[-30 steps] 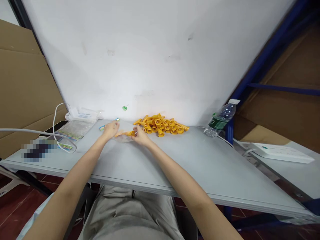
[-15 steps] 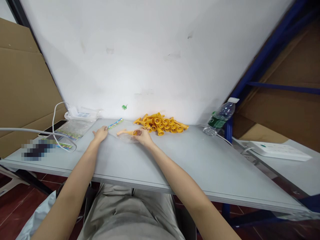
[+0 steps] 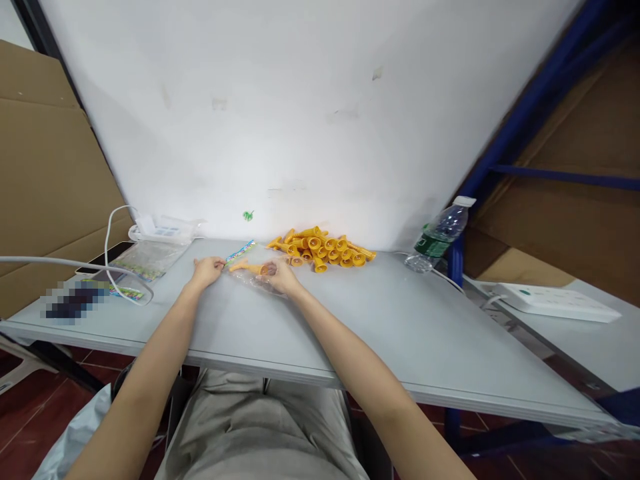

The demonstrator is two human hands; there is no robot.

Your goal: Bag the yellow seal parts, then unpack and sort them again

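My left hand (image 3: 208, 272) pinches the edge of a clear plastic bag (image 3: 254, 284) beside its colourful printed strip (image 3: 241, 251). My right hand (image 3: 284, 277) is closed around the wide end of a yellow horn-shaped piece (image 3: 249, 268), its narrow end pointing left toward my left hand. The piece lies at the bag; whether it is fully inside the film I cannot tell. Just behind my right hand is a heap of similar yellow horn-shaped pieces (image 3: 330, 249), many with their round openings facing me.
At the left lie more clear bags with printed strips (image 3: 150, 259), a phone (image 3: 107, 257), a white cable (image 3: 107, 233) and a blurred dark item (image 3: 75, 301). A water bottle (image 3: 440, 237) leans on the right, near a white power strip (image 3: 557, 303). A white wall stands behind the table (image 3: 400, 320).
The yellow piece and my right hand have shifted left, closer to my left hand. My left hand and the bag's printed strip have moved slightly right.
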